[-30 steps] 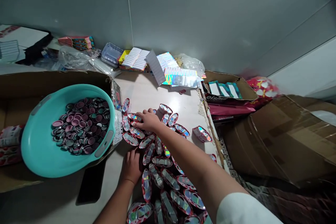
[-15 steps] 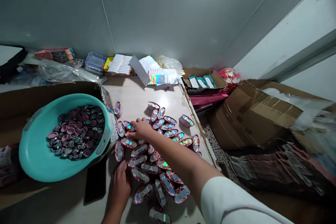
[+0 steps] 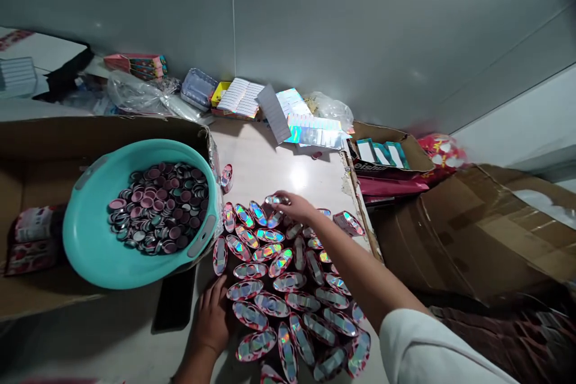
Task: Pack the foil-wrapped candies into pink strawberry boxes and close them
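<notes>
Many oval, shiny holographic-topped packs with red and pink sides point(image 3: 271, 304) stand close together on the white table point(image 3: 281, 177). At the back of the group, my right hand point(image 3: 288, 205) has its fingers closed on one of these packs point(image 3: 275, 200). My left hand point(image 3: 213, 315) rests on the table at the group's left edge, near a pack, its fingers loosely spread and holding nothing. A turquoise basin point(image 3: 85, 246) in a cardboard box holds a heap of small round pink and dark discs point(image 3: 159, 207).
A dark phone point(image 3: 174, 303) lies beside the left hand. Holographic sheets point(image 3: 315, 131), a yellow tray point(image 3: 219, 93) and plastic wrap point(image 3: 139, 91) line the back wall. On the right are an open box with teal packets point(image 3: 382, 154) and a large cardboard box point(image 3: 486, 228).
The view has shifted, so the basin and table appear further right. My right hand has moved from the packs near the basin to the back of the group.
</notes>
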Demonstrator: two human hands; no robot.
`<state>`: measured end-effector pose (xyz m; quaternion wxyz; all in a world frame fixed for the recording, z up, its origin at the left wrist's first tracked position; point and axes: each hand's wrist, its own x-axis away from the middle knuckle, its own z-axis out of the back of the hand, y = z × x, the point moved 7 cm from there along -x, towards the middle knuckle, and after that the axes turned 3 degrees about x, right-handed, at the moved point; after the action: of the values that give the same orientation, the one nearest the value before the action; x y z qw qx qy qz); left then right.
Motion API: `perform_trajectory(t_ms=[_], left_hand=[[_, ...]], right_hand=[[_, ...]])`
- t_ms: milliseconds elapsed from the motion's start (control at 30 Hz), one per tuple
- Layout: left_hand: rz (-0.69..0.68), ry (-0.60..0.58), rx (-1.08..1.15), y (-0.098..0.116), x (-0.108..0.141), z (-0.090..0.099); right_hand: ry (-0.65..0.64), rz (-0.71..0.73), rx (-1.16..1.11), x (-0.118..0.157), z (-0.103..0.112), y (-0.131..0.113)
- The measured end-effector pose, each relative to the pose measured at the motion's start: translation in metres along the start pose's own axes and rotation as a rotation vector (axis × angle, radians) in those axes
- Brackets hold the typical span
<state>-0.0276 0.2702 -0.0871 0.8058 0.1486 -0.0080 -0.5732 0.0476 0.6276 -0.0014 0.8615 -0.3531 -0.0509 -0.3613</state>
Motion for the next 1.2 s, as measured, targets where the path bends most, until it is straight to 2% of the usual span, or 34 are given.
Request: perform_trajectory(t_ms=[67, 133, 167, 233, 300, 400, 467, 567, 667, 733, 800, 1000, 1100, 1200], left_hand=[[0.019, -0.01, 0.016, -0.002, 0.001, -0.002], [0.033, -0.02, 0.036, -0.005, 0.002, -0.004], [0.039, -0.025, 0.044, -0.006, 0.002, -0.006], [0.057, -0.041, 0.049, -0.008, 0.003, -0.009], [0.063, -0.045, 0.043, -0.008, 0.003, -0.01], [0.034, -0.021, 0.033, -0.004, 0.003, -0.008], [0.035, -0.015, 0.031, -0.005, 0.003, -0.008], [0.051, -0.042, 0.043, -0.01, 0.006, -0.013], [0.011, -0.076, 0.042, -0.015, 0.009, -0.02], [-0.022, -0.087, 0.022, -0.017, 0.011, -0.023], [-0.045, -0.08, 0.004, -0.017, 0.011, -0.022], [-0.051, -0.007, -0.032, -0.005, 0.005, -0.007], [-0.034, 0.013, -0.031, -0.001, 0.002, -0.002], [-0.018, 0.017, -0.029, -0.002, 0.003, -0.003]], right_hand=[[-0.009, 0.067, -0.017, 0.011, -0.023, -0.02], [0.001, 0.117, -0.034, 0.019, -0.032, -0.031], [0.023, 0.132, -0.041, 0.022, -0.029, -0.032], [0.118, 0.129, -0.047, 0.029, -0.01, -0.02], [0.281, 0.079, -0.039, 0.041, 0.024, 0.009], [0.55, -0.044, -0.022, 0.066, 0.078, 0.067], [0.637, -0.192, -0.023, 0.078, 0.099, 0.111], [0.523, -0.44, -0.082, 0.078, 0.095, 0.165], [0.385, -0.447, -0.15, 0.063, 0.075, 0.179], [0.341, -0.395, -0.182, 0.047, 0.063, 0.172], [0.315, -0.328, -0.204, 0.03, 0.055, 0.154], [0.119, -0.079, -0.135, -0.014, 0.025, 0.065], [0.035, 0.003, -0.025, -0.014, 0.003, 0.026], [0.014, 0.016, 0.077, -0.001, -0.02, 0.002]])
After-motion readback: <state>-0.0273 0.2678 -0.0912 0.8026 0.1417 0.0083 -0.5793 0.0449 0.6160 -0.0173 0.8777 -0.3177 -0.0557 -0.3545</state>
